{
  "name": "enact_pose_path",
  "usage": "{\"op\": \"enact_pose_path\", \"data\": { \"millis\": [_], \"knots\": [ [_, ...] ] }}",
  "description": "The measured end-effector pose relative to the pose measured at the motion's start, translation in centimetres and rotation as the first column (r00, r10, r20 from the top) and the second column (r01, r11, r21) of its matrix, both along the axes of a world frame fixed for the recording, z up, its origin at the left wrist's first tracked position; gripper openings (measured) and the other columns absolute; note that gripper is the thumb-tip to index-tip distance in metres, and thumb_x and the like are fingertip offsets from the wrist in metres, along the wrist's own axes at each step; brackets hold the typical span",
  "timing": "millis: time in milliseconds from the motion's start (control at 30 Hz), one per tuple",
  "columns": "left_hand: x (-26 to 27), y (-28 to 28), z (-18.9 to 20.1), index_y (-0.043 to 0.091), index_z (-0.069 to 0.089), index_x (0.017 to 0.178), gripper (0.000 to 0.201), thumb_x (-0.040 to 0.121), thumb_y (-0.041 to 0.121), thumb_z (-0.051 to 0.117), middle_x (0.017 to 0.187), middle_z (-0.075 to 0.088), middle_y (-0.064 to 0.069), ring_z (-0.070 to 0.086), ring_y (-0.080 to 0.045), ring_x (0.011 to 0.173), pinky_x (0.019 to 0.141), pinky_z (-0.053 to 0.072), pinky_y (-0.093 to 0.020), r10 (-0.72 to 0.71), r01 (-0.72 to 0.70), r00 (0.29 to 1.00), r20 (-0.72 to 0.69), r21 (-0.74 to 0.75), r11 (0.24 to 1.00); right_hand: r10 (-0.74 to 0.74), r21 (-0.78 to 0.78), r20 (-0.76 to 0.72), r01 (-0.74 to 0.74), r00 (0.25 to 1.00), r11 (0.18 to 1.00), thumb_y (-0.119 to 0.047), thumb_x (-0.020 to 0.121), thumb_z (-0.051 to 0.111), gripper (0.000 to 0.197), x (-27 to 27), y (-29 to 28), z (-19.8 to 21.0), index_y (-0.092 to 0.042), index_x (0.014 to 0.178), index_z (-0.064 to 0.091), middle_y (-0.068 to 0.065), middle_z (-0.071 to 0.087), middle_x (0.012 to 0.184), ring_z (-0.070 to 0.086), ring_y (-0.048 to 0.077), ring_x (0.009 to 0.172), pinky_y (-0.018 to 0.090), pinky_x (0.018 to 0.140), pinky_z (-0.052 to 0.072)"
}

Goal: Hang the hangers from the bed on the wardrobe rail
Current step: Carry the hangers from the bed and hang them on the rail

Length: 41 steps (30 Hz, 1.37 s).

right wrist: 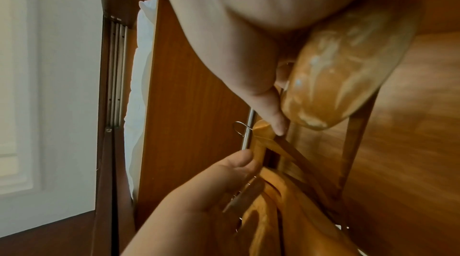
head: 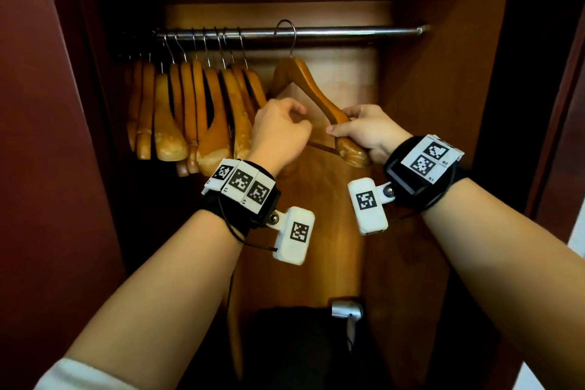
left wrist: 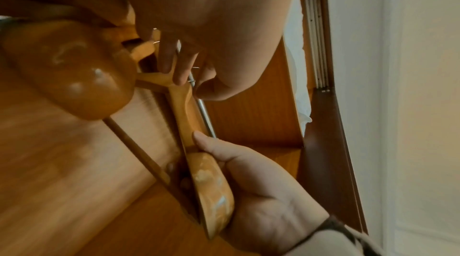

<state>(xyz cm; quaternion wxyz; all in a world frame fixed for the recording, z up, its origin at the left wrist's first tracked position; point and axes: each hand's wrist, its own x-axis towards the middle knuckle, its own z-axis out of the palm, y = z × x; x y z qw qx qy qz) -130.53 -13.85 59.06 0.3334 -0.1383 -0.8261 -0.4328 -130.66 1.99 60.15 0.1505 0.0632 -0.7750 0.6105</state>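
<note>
The right hand (head: pixel 364 133) holds the end of 1 wooden hanger (head: pixel 311 92) whose hook sits over the rail (head: pixel 348 31) inside the wardrobe (head: pixel 427 104), right of the other hangers (head: pixel 190 111), while the left hand (head: pixel 280 133) has curled fingers beside it, holding nothing I can see.

One metal rail (head: pixel 316 32) carried about nine bunched wooden hangers (head: pixel 190 111) at nine o'clock and one separate hanger (head: pixel 304 79) centrally; two hands, one hairdryer (head: pixel 346 310) at six o'clock.
</note>
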Motion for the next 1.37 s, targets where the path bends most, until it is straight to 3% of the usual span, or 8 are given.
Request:
{"op": "enact_pose_path", "data": {
  "millis": [100, 200, 334, 601, 834, 1001, 1135, 1368],
  "knots": [
    [-0.1, -1.0, 1.1, 0.031, 0.066, 0.101, 0.020, 0.082, 0.026, 0.060, 0.116, 0.059, 0.001, 0.056, -0.022, 0.109, 0.100, 0.043, -0.045, 0.116, -0.125, 0.987, -0.115, -0.073, 0.989, -0.009, 0.020, 0.001, 0.009, 1.000, 1.000, -0.005, 0.081, 0.078, 0.050, -1.0, -0.3, 0.4, 0.000, 0.126, 0.058, 0.012, 0.066, 0.087, 0.063, 0.020, 0.064, 0.027, 0.050, 0.055],
    [-0.3, -1.9, 1.8, 0.038, 0.064, 0.099, 0.018, 0.082, 0.035, 0.058, 0.120, 0.060, 0.006, 0.053, -0.023, 0.119, 0.110, 0.031, -0.053, 0.201, -0.206, 0.978, -0.049, -0.124, 0.971, -0.006, 0.021, 0.007, 0.006, 1.000, 1.000, -0.005, 0.080, 0.079, 0.057, -1.7, -0.5, 0.6, -0.003, 0.131, 0.054, 0.008, 0.067, 0.083, 0.065, 0.025, 0.068, 0.034, 0.057, 0.059],
    [-0.6, -2.2, 1.1, 0.040, 0.062, 0.085, 0.010, 0.076, 0.040, 0.056, 0.103, 0.064, 0.010, 0.059, -0.023, 0.107, 0.102, 0.040, -0.054, 0.158, -0.150, 0.985, 0.068, -0.111, 0.982, 0.009, 0.031, 0.005, -0.009, 1.000, 0.999, -0.004, 0.081, 0.077, 0.062, -1.8, -0.2, 1.2, -0.005, 0.137, 0.050, 0.013, 0.069, 0.093, 0.067, 0.035, 0.086, 0.047, 0.076, 0.059],
    [-1.2, -0.7, 0.6, 0.039, 0.065, 0.092, 0.011, 0.085, 0.036, 0.057, 0.091, 0.058, 0.016, 0.054, -0.020, 0.111, 0.109, 0.029, -0.054, 0.198, -0.185, 0.979, 0.056, -0.184, 0.965, -0.039, 0.000, -0.058, 0.039, 0.998, 0.999, -0.005, 0.082, 0.077, 0.065, -1.4, 2.1, 2.2, -0.006, 0.140, 0.048, 0.005, 0.064, 0.087, 0.069, 0.024, 0.076, 0.025, 0.048, 0.054],
    [-1.5, 0.4, 0.6, 0.039, 0.065, 0.090, 0.009, 0.085, 0.036, 0.057, 0.093, 0.059, 0.015, 0.055, -0.021, 0.114, 0.112, 0.026, -0.054, 0.197, -0.182, 0.979, 0.048, -0.212, 0.960, -0.040, 0.021, -0.043, 0.041, 0.998, 0.999, -0.005, 0.078, 0.081, 0.066, -3.4, 0.8, 2.3, -0.004, 0.136, 0.050, 0.005, 0.064, 0.087, 0.066, 0.019, 0.068, 0.029, 0.056, 0.057],
    [-1.9, -0.3, 0.2, 0.040, 0.064, 0.088, 0.009, 0.085, 0.034, 0.058, 0.095, 0.060, 0.015, 0.055, -0.021, 0.116, 0.113, 0.025, -0.054, 0.158, -0.145, 0.987, 0.043, -0.216, 0.966, -0.030, 0.069, -0.034, 0.032, 0.999, 0.997, -0.007, 0.075, 0.084, 0.051, -4.6, -0.4, 1.4, -0.008, 0.119, 0.059, 0.014, 0.069, 0.092, 0.072, 0.033, 0.080, 0.049, 0.070, 0.061],
    [-2.4, -0.3, -0.6, 0.041, 0.062, 0.083, 0.010, 0.083, 0.032, 0.058, 0.092, 0.063, 0.014, 0.056, -0.021, 0.114, 0.114, 0.023, -0.055, 0.152, -0.141, 0.988, 0.037, -0.201, 0.969, 0.060, 0.053, -0.019, -0.059, 0.998, 0.997, -0.005, 0.080, 0.079, 0.035, -5.3, -0.6, 0.4, -0.015, 0.104, 0.056, 0.007, 0.067, 0.082, 0.067, 0.027, 0.071, 0.039, 0.063, 0.059],
    [-2.2, 0.3, -2.1, 0.037, 0.066, 0.093, 0.014, 0.084, 0.030, 0.057, 0.105, 0.065, 0.009, 0.052, -0.019, 0.117, 0.119, 0.008, -0.053, 0.189, -0.191, 0.981, -0.034, -0.285, 0.939, 0.116, 0.076, -0.132, -0.106, 0.985, 0.991, -0.017, 0.083, 0.077, 0.024, -6.2, -0.9, -2.0, -0.015, 0.105, 0.066, 0.002, 0.069, 0.086, 0.067, 0.021, 0.081, 0.042, 0.085, 0.057]
  ]
}}
